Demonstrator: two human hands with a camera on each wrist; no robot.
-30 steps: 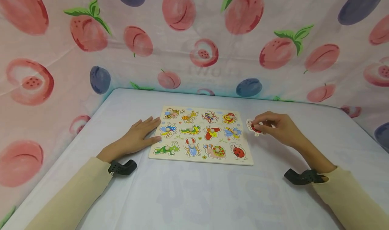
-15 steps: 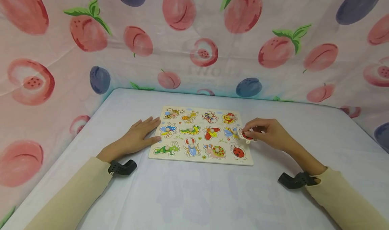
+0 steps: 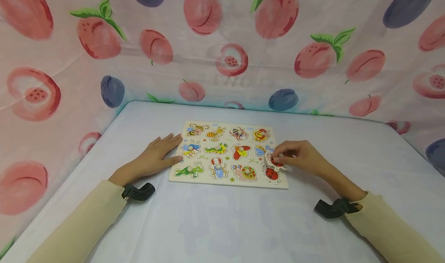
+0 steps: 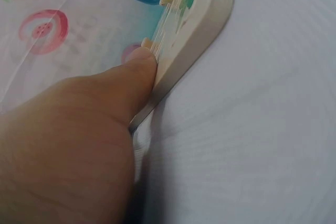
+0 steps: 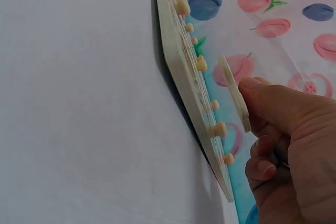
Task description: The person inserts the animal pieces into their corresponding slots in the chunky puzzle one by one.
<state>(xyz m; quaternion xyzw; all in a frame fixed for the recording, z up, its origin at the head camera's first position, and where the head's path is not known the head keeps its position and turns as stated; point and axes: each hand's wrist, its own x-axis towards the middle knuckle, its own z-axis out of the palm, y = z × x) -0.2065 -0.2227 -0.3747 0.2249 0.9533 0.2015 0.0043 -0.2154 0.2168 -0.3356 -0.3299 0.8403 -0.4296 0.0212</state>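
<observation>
A wooden insect puzzle board (image 3: 205, 180) lies flat on the table, its pieces fitted with small round knobs. My right hand (image 3: 300, 157) pinches a ladybug puzzle piece (image 3: 277, 163) between thumb and fingertips, over the board's right side. In the right wrist view that piece (image 5: 234, 95) is held tilted and apart from the board (image 5: 184, 80). Below it shows the printed ladybug spot (image 3: 272, 174) at the near right corner. My left hand (image 3: 153, 157) lies flat with fingers straight, touching the board's left edge; its thumb (image 4: 131, 80) rests on that edge in the left wrist view.
A white cloth covers the table (image 3: 215, 220). Behind and to the left hangs a fruit-print curtain (image 3: 198, 58). Each wrist wears a black camera mount, one on the left (image 3: 139, 192) and one on the right (image 3: 335, 208).
My right hand has carried the ladybug piece leftward and nearer, from beside the board to above its lower right part. The left hand has stayed at the board's left edge.
</observation>
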